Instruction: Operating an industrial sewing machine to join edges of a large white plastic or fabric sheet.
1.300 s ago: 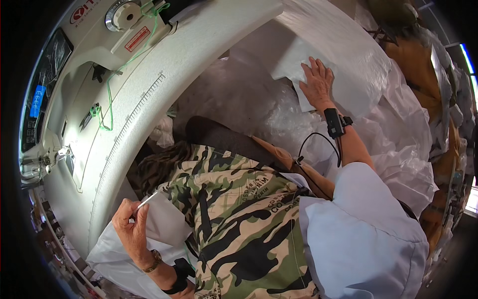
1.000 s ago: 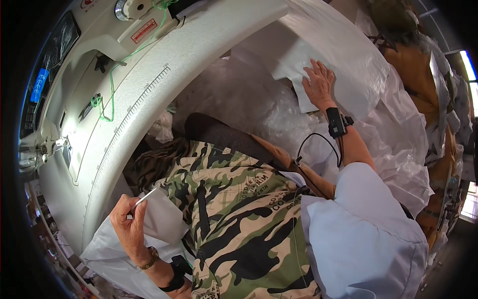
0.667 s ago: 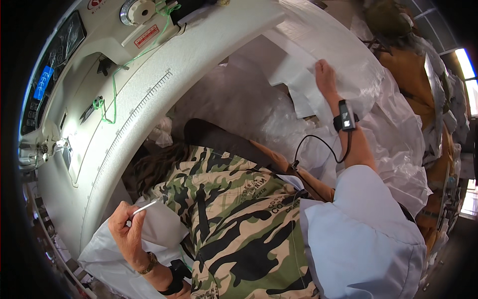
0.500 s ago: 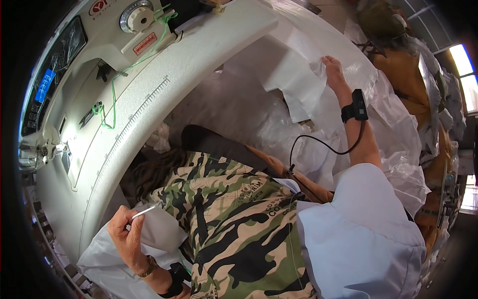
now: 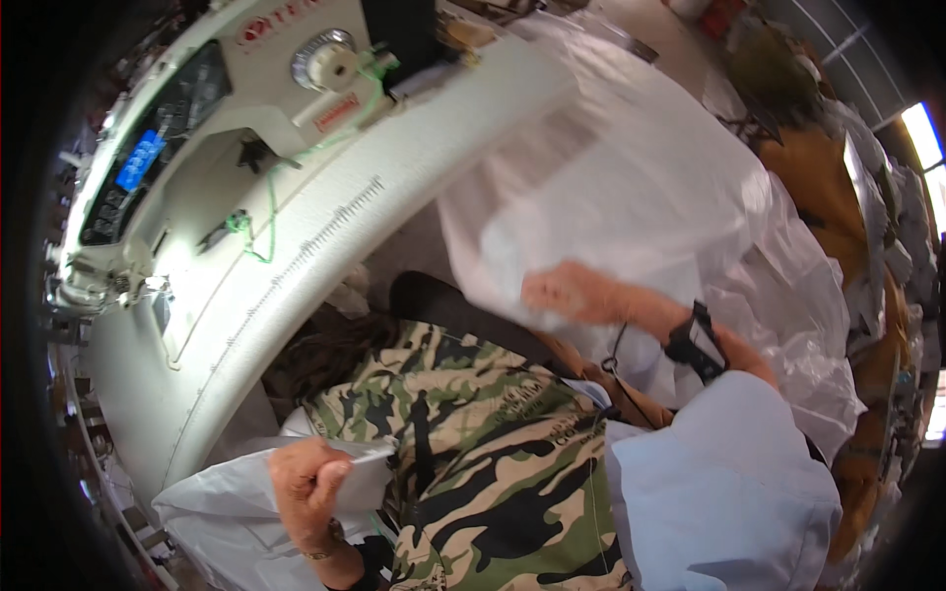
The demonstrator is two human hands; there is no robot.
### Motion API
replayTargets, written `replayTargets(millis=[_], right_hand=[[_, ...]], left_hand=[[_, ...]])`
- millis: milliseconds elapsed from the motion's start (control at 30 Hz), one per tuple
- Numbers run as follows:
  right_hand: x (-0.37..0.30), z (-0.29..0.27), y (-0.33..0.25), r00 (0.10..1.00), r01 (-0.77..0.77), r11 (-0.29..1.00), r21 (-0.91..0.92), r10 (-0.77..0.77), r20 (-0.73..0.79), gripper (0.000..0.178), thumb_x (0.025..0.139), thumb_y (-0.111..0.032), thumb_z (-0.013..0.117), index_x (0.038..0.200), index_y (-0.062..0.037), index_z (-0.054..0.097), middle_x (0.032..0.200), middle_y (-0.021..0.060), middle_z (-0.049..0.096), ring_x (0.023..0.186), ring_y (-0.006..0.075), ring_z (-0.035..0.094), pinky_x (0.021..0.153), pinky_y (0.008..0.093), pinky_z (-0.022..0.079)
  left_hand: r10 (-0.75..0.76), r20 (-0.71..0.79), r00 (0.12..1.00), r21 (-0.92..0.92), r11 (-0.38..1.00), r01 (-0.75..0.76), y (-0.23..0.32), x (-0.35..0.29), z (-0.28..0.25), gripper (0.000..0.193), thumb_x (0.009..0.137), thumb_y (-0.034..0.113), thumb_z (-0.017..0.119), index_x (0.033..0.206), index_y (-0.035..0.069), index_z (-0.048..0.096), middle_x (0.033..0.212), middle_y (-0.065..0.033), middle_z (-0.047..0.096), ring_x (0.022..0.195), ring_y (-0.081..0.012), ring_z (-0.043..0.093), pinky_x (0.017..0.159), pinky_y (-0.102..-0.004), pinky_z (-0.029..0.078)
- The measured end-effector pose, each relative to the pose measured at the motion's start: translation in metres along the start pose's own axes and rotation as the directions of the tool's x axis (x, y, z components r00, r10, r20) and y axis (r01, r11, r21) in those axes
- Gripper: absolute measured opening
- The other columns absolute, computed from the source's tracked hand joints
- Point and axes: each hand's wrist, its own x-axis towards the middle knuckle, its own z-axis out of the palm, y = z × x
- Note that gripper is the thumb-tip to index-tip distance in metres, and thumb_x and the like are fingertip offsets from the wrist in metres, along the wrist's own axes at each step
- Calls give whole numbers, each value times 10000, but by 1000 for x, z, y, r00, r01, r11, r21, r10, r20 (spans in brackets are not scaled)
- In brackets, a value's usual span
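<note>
My left hand [image 5: 307,488] is closed low at the left, in front of the curved edge of a sewing machine [image 5: 325,241]. From its fingers juts a slim white thing [image 5: 372,454], blurred, whose kind I cannot make out. Beneath that hand lies white plastic sheeting [image 5: 222,502]. My right hand [image 5: 570,293], smeared by motion, is above my camouflage-patterned apron [image 5: 483,424]. Its fingers are closed on the near edge of a thin white plastic sheet [image 5: 631,187], which spreads up and away to the right.
The machine bears a dial [image 5: 333,67], a lit control panel [image 5: 143,158] and loose green thread [image 5: 273,212]. Crumpled clear plastic [image 5: 788,315] piles up on the right, beside brown material [image 5: 808,177]. A black cable runs near my right wrist.
My right hand has come toward me and left, drawing the white sheet with it. My left hand has shifted slightly right and down. The whole view has swung a little.
</note>
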Motion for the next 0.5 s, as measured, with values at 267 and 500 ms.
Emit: replayTargets(millis=[267,500], right_hand=[[12,40,-67,932,-119,778,616,-126,339,297,992,-248,507,1069,22,603,1212,105,568,1118,178,504,991,303,382],[38,42,-115,788,-186,658,730,-344,511,226,993,-280,515,927,-68,553,1446,137,407,1336,224,357,1115,376,253]], left_hand=[[-145,115,983,-109,981,158,-6,-16,17,103,865,114,686,892,18,710,714,-124,672,550,-181,638,520,-275,471],[-144,295,945,-75,982,173,-8,-4,27,758,830,27,663,1493,181,332,658,-113,579,562,-242,559,597,-333,468]])
